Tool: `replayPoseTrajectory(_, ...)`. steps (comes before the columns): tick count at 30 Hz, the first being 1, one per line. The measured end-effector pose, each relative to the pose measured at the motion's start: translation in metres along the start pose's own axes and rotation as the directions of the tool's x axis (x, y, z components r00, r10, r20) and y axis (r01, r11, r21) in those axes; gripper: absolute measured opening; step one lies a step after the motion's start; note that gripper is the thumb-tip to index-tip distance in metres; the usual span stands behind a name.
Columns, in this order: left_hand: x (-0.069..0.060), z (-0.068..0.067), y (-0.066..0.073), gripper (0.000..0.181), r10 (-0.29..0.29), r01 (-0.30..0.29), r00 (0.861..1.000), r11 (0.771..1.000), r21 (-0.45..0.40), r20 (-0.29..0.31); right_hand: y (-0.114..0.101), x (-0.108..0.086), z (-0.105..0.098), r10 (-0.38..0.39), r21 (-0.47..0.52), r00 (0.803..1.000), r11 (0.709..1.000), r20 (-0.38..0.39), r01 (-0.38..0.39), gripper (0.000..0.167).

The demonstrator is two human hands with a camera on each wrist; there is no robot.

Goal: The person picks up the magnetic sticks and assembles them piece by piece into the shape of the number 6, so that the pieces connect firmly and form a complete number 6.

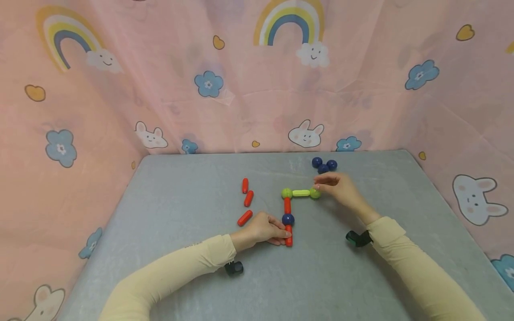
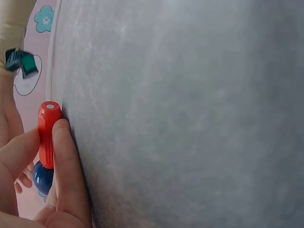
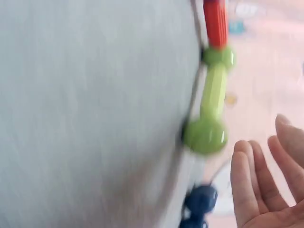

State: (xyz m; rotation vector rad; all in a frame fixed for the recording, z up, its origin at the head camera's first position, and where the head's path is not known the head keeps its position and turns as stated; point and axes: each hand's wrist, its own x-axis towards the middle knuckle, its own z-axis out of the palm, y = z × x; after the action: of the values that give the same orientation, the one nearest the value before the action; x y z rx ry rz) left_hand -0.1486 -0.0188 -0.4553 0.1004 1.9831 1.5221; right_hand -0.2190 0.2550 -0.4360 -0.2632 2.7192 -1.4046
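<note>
Pink printed cloth [image 1: 241, 111] hangs behind a grey tabletop [image 1: 313, 276], where near the middle we see a bent chain [image 1: 287, 203]: lower red rod [image 1: 289, 241], blue ball [image 1: 288, 219], upper red rod [image 1: 287, 207], green corner ball [image 1: 287, 193], green rod [image 1: 300, 193] and green end ball [image 1: 315, 194]. Our left hand [image 1: 263, 228] pinches the lower red rod between thumb and fingers; we judge that a sideways twist could part the joint at the blue ball. Our right hand [image 1: 340, 189] grasps nothing, its thumb and fingers apart just beside the green end ball, so a careless brush might swing the green rod or unseat it. Farther out, 3 loose red rods [image 1: 248, 198] lie to the left and 3 spare blue balls [image 1: 323, 169] cluster at the back, liable to roll if knocked.
</note>
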Motion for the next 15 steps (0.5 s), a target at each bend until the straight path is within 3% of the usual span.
replayPoseTrajectory(4,0.001,0.0,0.0,0.013,-0.006,0.006,1.0,1.0,-0.001,0.002,0.014,0.015,-0.02,0.001,-0.037,0.998,0.999,-0.068,-0.003,0.043)
replayPoseTrajectory(10,0.002,-0.001,-0.002,0.014,-0.016,0.016,1.0,1.0,-0.01,0.003,0.036,0.038,-0.044,0.063,-0.065,0.983,0.995,-0.174,-0.075,0.047)
replayPoseTrajectory(15,0.003,-0.001,-0.003,0.014,-0.012,0.012,1.0,1.0,-0.007,0.005,0.052,0.052,-0.054,0.081,-0.071,0.975,0.993,-0.207,-0.097,0.045)
